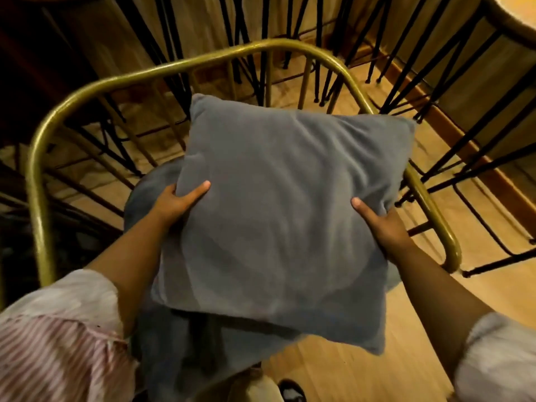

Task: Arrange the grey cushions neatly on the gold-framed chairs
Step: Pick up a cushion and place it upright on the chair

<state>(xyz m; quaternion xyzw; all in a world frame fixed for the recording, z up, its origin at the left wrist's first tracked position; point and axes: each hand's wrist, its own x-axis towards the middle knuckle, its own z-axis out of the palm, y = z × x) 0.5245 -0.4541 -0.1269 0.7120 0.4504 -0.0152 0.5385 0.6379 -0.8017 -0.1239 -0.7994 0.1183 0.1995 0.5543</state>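
A square grey cushion point(278, 204) fills the middle of the view, held flat above the seat of a gold-framed chair point(37, 175). My left hand point(177, 201) grips its left edge, thumb on top. My right hand point(380, 224) grips its right edge the same way. The chair's curved gold rail runs around the back and both sides of the cushion. A grey padded seat point(171, 338) shows under the cushion at the left and below it; whether the cushion touches it is hidden.
Black hairpin legs of other furniture point(327, 62) crowd the floor behind and to the right of the chair. A wooden floor point(362, 369) lies below. A round tabletop edge point(516, 15) shows at the top right. A shoe point(291, 391) is at the bottom.
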